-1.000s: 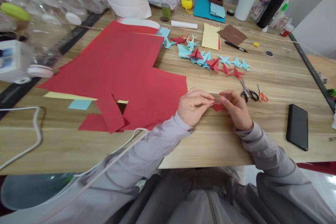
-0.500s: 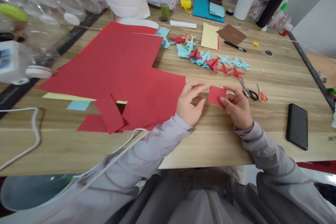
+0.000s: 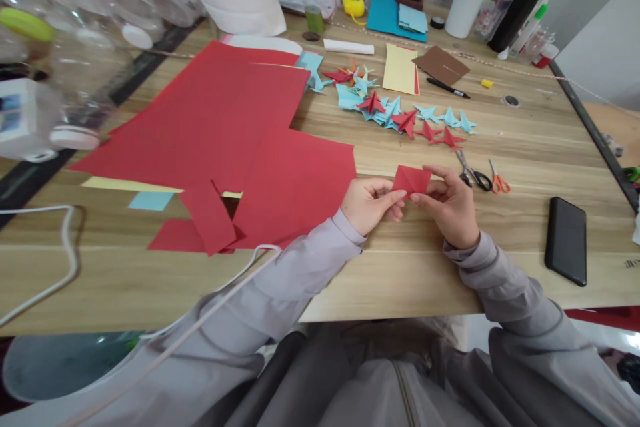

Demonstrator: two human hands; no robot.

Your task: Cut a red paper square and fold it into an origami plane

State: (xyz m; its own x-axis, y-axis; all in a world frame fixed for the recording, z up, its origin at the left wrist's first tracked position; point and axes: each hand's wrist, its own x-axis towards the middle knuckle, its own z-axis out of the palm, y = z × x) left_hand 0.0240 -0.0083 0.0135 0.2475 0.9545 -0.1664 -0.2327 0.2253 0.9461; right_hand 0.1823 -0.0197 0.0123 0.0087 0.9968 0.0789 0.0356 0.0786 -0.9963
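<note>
A small folded square of red paper [image 3: 412,179] with a crease across it is held between both hands, above the wooden table. My left hand [image 3: 373,203] pinches its lower left corner between thumb and fingers. On the other side my right hand [image 3: 453,205] grips the paper's right and lower edge, thumb in front. Large red paper sheets [image 3: 300,193] lie just left of my left hand. Beyond the hands sit several folded paper cranes, among them a red one [image 3: 450,138] and a light blue one [image 3: 467,122].
Black-handled scissors [image 3: 477,177] and small orange scissors [image 3: 500,181] lie right of my right hand, with a black phone [image 3: 565,241] nearer the table edge. A white cable [image 3: 70,247] runs along the left. Plastic bottles [image 3: 75,80] crowd the far left.
My left hand has come down and closed on the paper's lower left corner; before, its fingers were apart beside it. The red square has turned slightly in my right hand.
</note>
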